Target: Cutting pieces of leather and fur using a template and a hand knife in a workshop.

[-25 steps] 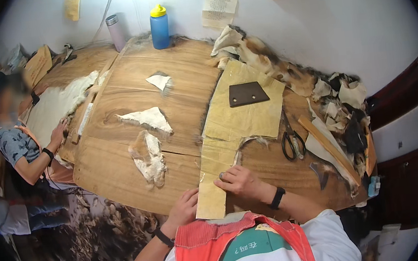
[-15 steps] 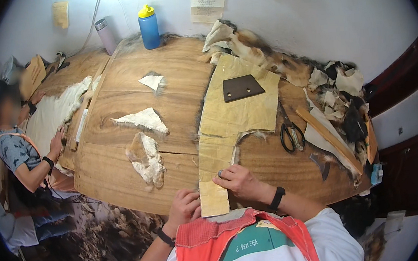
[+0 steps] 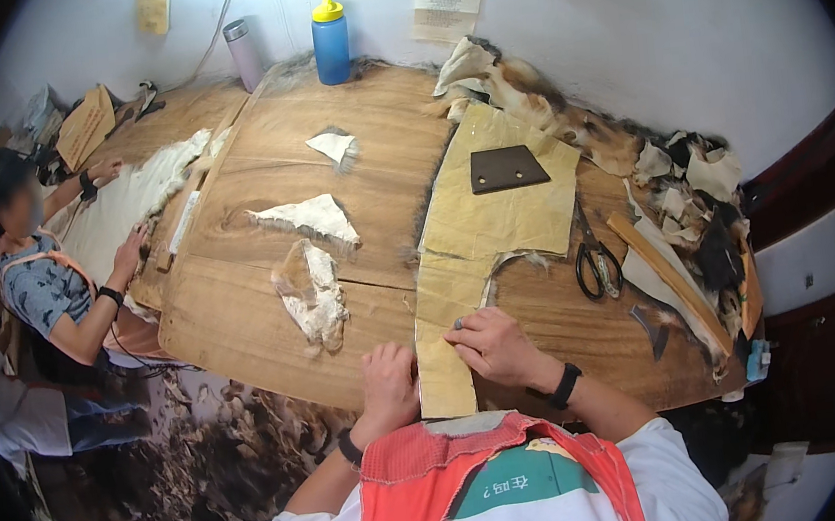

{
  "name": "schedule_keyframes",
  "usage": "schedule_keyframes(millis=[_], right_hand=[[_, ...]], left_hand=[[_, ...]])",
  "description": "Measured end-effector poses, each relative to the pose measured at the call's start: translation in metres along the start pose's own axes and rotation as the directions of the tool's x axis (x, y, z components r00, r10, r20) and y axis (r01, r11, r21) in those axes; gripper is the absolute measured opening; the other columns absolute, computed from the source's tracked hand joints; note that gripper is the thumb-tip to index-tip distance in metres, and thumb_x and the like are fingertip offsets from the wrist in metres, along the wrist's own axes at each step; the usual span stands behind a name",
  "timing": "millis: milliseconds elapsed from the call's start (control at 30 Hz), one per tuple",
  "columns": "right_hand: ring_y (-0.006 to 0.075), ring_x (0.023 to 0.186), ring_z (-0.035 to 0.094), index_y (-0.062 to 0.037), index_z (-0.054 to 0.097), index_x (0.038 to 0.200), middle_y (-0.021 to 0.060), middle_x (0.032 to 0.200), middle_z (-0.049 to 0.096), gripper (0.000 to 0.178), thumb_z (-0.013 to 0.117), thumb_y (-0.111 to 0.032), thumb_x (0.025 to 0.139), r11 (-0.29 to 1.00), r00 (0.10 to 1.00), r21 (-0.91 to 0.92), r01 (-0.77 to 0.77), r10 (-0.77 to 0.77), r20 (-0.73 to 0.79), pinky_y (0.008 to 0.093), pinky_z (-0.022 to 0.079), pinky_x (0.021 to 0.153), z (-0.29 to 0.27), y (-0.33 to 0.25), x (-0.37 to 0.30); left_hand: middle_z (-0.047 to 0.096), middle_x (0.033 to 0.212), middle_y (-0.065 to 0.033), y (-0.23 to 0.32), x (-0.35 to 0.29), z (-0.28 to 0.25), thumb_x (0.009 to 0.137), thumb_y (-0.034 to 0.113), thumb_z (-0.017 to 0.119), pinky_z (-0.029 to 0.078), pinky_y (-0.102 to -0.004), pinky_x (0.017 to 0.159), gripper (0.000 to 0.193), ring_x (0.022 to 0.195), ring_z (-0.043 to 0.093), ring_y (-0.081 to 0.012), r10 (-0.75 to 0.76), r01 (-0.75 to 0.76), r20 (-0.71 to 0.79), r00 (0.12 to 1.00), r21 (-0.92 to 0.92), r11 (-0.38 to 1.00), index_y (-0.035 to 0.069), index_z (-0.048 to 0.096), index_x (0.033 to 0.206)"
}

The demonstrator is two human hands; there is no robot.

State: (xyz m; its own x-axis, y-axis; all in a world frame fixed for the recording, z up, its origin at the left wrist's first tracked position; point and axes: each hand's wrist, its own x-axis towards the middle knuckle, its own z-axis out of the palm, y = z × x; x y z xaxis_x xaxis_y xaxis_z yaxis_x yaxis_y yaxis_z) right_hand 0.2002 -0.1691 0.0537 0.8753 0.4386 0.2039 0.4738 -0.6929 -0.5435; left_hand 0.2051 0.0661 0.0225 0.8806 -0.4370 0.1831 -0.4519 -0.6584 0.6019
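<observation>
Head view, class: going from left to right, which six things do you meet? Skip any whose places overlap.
Pale hide → pink bottle → person's left hand → yellow sheet → slanting wooden strip → small light-blue object

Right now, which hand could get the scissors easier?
Probably the right hand: it's nearer the scissors, which lie right of the paper. The left hand is at the paper's left edge.

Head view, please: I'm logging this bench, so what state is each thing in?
Yellow sheet, spread out, creased
Dark brown piece, lying flat on the yellow sheet
Scissors, lying down, blade opening unclear
Blue bottle, upright, yellow lid on
Pink flask, upright, capped
Wooden strip, lying slanted
Left hand, curled at the sheet's left edge
Right hand, curled over the sheet
</observation>
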Motion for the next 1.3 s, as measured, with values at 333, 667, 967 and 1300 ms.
schedule_keyframes(millis=[333,667,967,1300], right_hand=[[0.0339,0.096,0.055,-0.0039,0.063,0.114,0.0157,0.100,0.058,0.034,0.067,-0.024,0.087,1.000,0.998,-0.020,-0.020,0.019,-0.053,0.0417,0.046,0.085,0.009,-0.005,0.004],[0.0355,0.097,0.055,-0.0055,0.062,0.117,0.0162,0.102,0.059,0.031,0.062,-0.019,0.089,0.993,0.994,0.057,-0.106,0.107,-0.001,0.0421,0.046,0.084,0.001,-0.006,0.006],[0.0331,0.098,0.055,-0.0080,0.062,0.119,0.0134,0.102,0.057,0.044,0.072,-0.027,0.081,0.996,0.997,-0.042,-0.082,0.083,0.010,0.0426,0.047,0.084,0.001,-0.013,0.006],[0.0332,0.094,0.051,-0.0071,0.061,0.126,0.0144,0.099,0.054,0.058,0.077,-0.028,0.074,0.993,0.993,-0.106,-0.048,0.059,0.104,0.0448,0.043,0.083,0.003,-0.018,0.007]], left_hand=[[0.053,0.081,-0.0159,0.019,-0.001,-0.010,0.079,0.011,0.067,0.042,-0.0442,0.072,0.020,0.082,0.054,-0.0363,0.008,-0.003,-0.045,0.999,0.104,0.995,0.005,0.054,0.093],[0.063,0.087,-0.0208,0.026,0.004,-0.006,0.083,0.018,0.068,0.048,-0.0464,0.063,0.024,0.075,0.062,-0.0402,-0.250,0.238,-0.027,0.968,-0.224,0.945,0.002,0.055,0.095],[0.063,0.078,-0.0213,0.018,0.009,-0.010,0.089,0.023,0.064,0.048,-0.0506,0.062,0.022,0.073,0.063,-0.0419,-0.333,0.341,0.075,0.940,-0.215,0.915,0.005,0.054,0.094],[0.058,0.072,-0.0148,-0.010,-0.017,-0.034,0.078,0.013,0.065,0.048,-0.0436,0.058,0.012,0.066,0.059,-0.0356,-0.096,0.123,-0.229,0.969,0.105,0.987,0.008,0.054,0.080]])
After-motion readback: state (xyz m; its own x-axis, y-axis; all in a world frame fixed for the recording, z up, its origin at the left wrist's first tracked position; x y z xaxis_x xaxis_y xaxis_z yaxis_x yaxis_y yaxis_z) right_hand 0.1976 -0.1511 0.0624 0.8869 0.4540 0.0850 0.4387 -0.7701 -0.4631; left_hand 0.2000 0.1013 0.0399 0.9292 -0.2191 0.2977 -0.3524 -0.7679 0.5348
